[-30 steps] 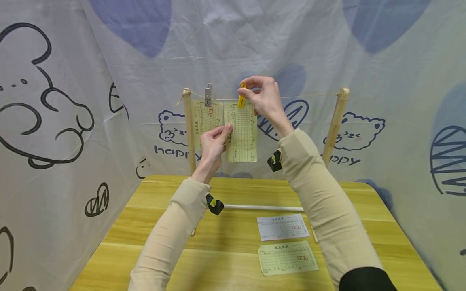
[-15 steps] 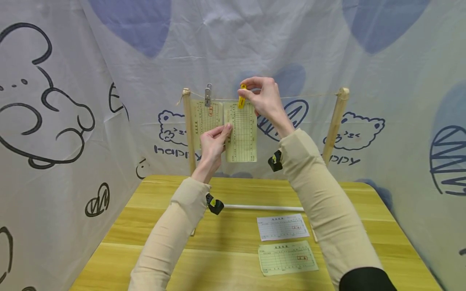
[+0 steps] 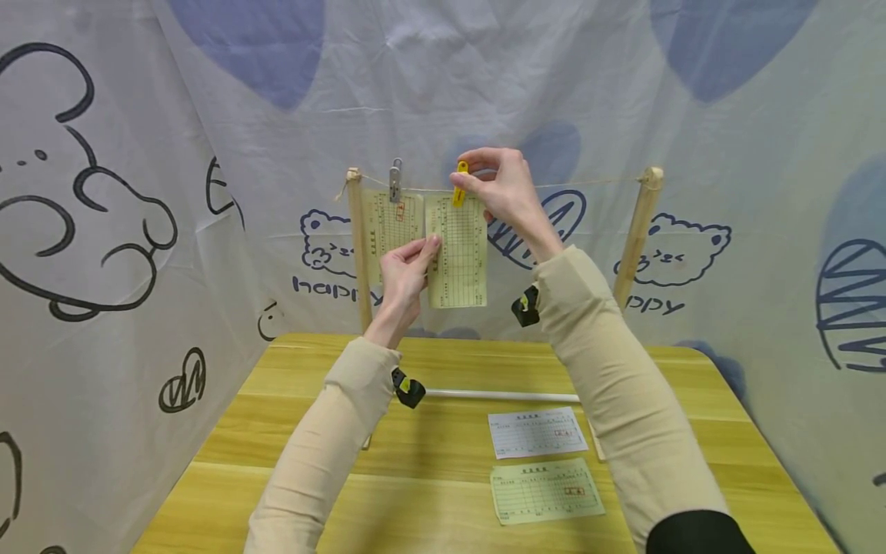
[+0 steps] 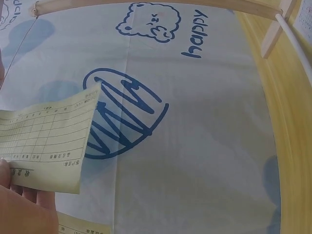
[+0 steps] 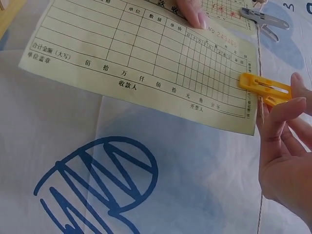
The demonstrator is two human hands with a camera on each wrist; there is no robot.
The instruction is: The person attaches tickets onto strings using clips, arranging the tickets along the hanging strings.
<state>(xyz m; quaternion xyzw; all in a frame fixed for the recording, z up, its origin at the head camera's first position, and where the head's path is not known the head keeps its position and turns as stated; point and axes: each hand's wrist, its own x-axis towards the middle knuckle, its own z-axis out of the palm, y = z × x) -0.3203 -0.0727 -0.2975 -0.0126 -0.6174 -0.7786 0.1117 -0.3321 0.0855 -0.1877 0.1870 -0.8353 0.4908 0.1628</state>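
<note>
A pale yellow receipt slip (image 3: 460, 258) hangs upright at the string (image 3: 588, 182). My left hand (image 3: 404, 273) pinches its left edge between thumb and fingers. At its top, my right hand (image 3: 504, 185) pinches a yellow clothespin (image 5: 261, 87), whose jaws lie over the slip's edge at the string. Just left, a second yellow receipt with a red stamp (image 3: 391, 223) hangs from a grey clip (image 3: 395, 183), partly behind my left hand. In the left wrist view the held slip (image 4: 44, 141) shows with my left fingers beneath it.
Wooden posts (image 3: 631, 238) hold the string at both ends. A white rod (image 3: 498, 395) runs low between them. On the wooden table (image 3: 415, 492) lie a white receipt (image 3: 537, 432) and another yellow receipt (image 3: 547, 491). A patterned cloth (image 3: 443, 77) hangs behind.
Hardly anything differs. My right hand and wrist have shifted very slightly down and right, still on the clothespin, and the slip's lower end has swung a little left.
</note>
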